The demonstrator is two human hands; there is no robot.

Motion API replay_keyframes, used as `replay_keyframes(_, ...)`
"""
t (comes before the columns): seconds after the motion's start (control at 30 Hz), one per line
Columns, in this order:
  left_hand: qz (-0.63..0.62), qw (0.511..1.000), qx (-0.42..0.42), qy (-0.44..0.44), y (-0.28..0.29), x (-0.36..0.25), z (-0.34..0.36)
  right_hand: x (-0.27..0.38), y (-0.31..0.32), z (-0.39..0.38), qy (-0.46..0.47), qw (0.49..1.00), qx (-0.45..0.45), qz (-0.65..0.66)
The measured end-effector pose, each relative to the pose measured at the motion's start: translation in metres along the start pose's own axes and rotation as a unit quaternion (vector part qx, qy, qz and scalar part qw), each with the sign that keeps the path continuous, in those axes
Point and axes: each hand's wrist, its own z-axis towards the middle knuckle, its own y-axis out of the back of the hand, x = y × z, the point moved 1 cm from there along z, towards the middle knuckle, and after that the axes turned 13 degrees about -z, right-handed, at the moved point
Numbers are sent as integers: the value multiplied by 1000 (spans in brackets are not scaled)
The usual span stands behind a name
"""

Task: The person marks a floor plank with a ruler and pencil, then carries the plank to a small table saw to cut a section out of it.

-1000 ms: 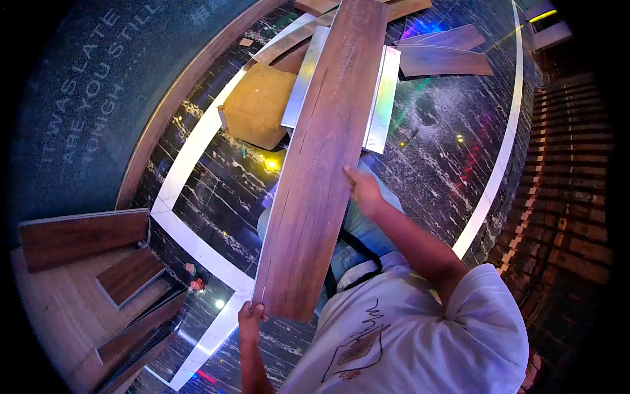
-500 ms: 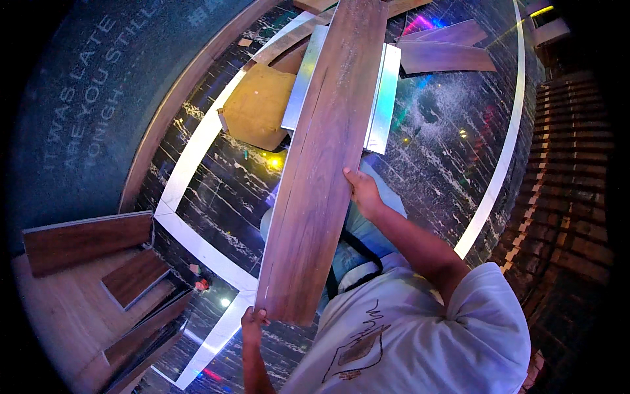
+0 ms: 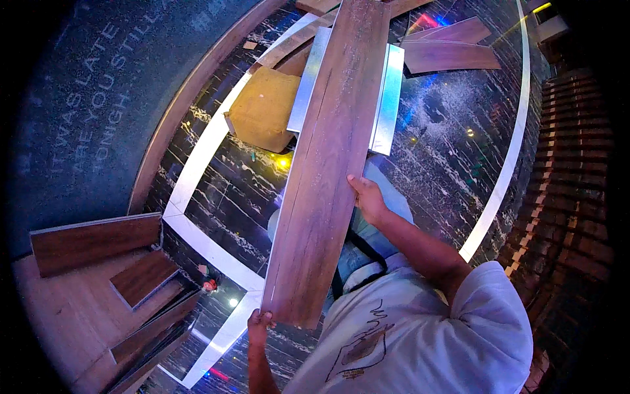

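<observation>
I hold a long brown wood-look plank (image 3: 318, 197) lengthwise over my lap, above my jeans. My left hand (image 3: 258, 328) is closed on its near left corner, fingertips curled over the edge. My right hand (image 3: 367, 200) grips the right edge about midway along, thumb on top and the other fingers partly hidden. The plank's far part lies over silver metal-like strips (image 3: 387, 98), which stick out on both sides. Left of these is a mustard-yellow block-shaped object (image 3: 259, 108), perhaps padded or a bag.
Several plank pieces lie at the far right (image 3: 449, 56) and on a light board at lower left (image 3: 59, 308). A dark lettered wall (image 3: 79, 79) with wooden skirting runs along the left. A dark slatted structure (image 3: 564, 164) is on the right. The floor is black marble (image 3: 453, 151) with white bands.
The view has shifted slightly, so the surroundings, plank and hands sit a little lower and farther right in the picture. Both hands keep their grip at the same places on the plank.
</observation>
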Motion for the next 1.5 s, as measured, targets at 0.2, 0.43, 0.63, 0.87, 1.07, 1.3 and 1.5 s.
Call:
replay_keyframes(0.2, -14, 1000, 16, -4, 2, -2, -6, -4, 1, 1, -5, 1000, 15, 7)
replay_keyframes(0.43, -12, 1000, 17, -8, 6, 7, -7, -10, 2, 4, 1, 1000, -4, 7)
replay_keyframes(0.63, -42, 998, 3, -45, -4, -43, -51, 11, -4, -14, 49, 999, -12, 8)
replay_keyframes(0.87, -16, 992, 0, -123, -46, -142, -113, 74, -24, -27, 146, 985, -37, 87)
replay_keyframes(1.07, -67, 990, 78, -100, -145, -153, -142, 111, 9, -53, 92, 988, -116, -45)
replay_keyframes(1.3, 142, 877, 457, -52, -323, -64, -100, 178, 213, 20, 59, 932, -137, -330)
replay_keyframes(1.5, 256, 852, 434, -146, -321, -87, -59, 173, 297, 18, 133, 816, -305, -472)
